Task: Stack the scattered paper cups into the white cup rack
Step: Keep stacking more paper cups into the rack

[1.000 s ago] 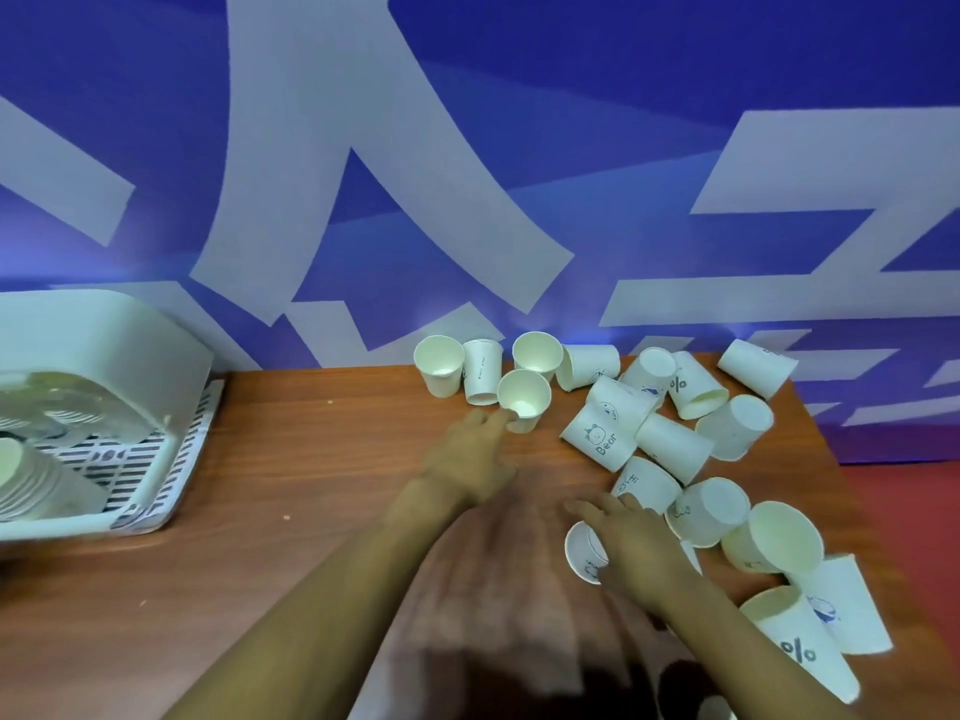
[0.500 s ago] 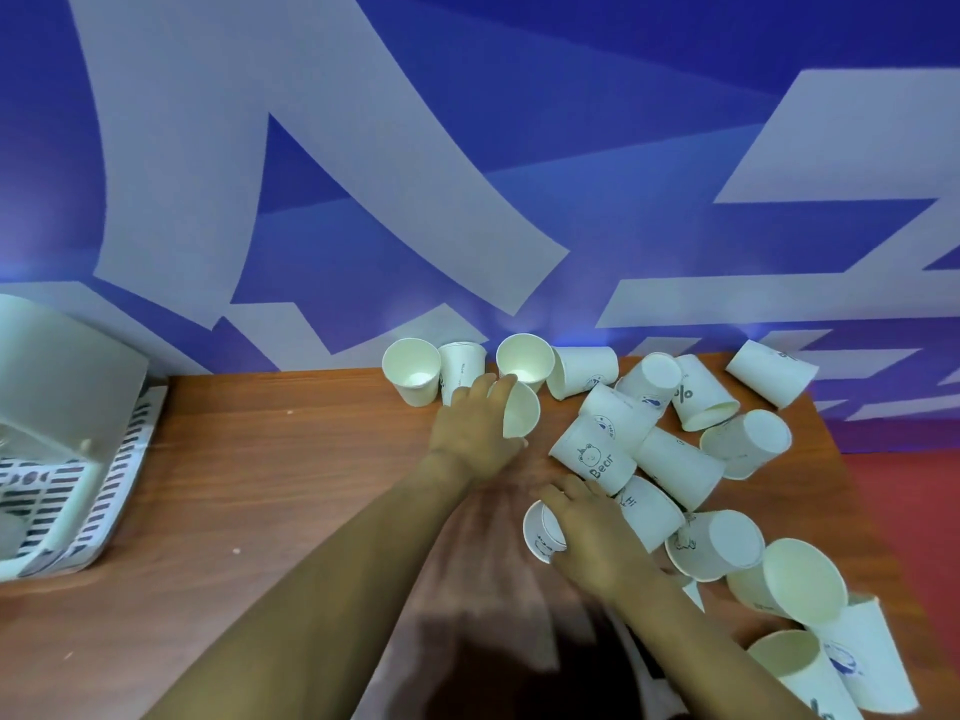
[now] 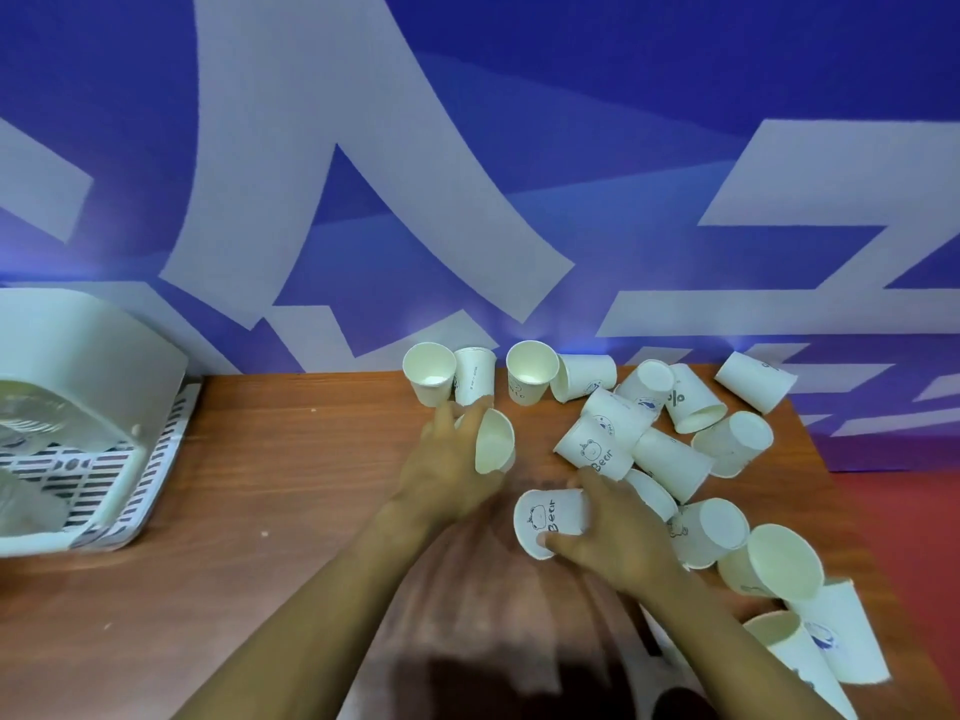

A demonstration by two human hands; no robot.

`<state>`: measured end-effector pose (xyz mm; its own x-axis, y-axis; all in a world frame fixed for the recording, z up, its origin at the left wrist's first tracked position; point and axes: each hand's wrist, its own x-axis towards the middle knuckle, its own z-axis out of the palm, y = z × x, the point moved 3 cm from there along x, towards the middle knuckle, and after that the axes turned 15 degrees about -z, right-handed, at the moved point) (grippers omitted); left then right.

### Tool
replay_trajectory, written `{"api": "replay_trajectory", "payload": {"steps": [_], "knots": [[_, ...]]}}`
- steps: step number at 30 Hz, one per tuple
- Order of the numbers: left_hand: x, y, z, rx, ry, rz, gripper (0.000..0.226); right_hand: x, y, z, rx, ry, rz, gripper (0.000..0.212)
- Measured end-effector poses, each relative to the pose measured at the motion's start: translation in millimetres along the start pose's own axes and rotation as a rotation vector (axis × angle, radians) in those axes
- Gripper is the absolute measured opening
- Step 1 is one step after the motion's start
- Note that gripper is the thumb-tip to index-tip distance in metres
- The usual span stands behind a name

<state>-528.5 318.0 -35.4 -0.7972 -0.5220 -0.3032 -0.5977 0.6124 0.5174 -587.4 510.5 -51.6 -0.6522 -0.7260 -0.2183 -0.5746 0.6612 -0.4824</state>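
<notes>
Several white paper cups (image 3: 670, 454) lie scattered over the right half of the wooden table (image 3: 291, 459), some upright, most on their sides. My left hand (image 3: 447, 470) grips one cup (image 3: 494, 441), tilted with its mouth facing right, just off the table. My right hand (image 3: 613, 527) holds a "Bear" cup (image 3: 545, 519) on its side, mouth toward the left. The white cup rack (image 3: 83, 407) stands at the table's left edge, partly cut off by the frame.
Three cups (image 3: 527, 371) stand upright near the blue and white wall behind my left hand. The table's right edge drops to a red floor (image 3: 914, 537). Bare wood lies between the rack and my hands.
My left hand has closed on a cup and lifted it, tipping it sideways. My right hand has drawn the Bear cup leftward out of the pile. The camera has turned left, showing more of the rack.
</notes>
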Motion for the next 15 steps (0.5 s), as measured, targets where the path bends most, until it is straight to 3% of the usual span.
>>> {"api": "replay_trajectory", "payload": {"steps": [3, 9, 15], "knots": [[-27.7, -17.1, -19.0, -0.034, 0.034, -0.054, 0.074, -12.1, -12.0, -5.0, 0.129, 0.063, 0.015, 0.058], [-79.8, -32.2, -68.9, 0.012, 0.111, -0.062, 0.074, -33.7, -57.5, -18.0, 0.2, 0.154, -0.076, 0.082], [-129.1, -50.6, -100.1, 0.05, 0.192, -0.021, 0.076, -44.8, -91.8, -11.9, 0.261, 0.272, -0.076, 0.052]]}}
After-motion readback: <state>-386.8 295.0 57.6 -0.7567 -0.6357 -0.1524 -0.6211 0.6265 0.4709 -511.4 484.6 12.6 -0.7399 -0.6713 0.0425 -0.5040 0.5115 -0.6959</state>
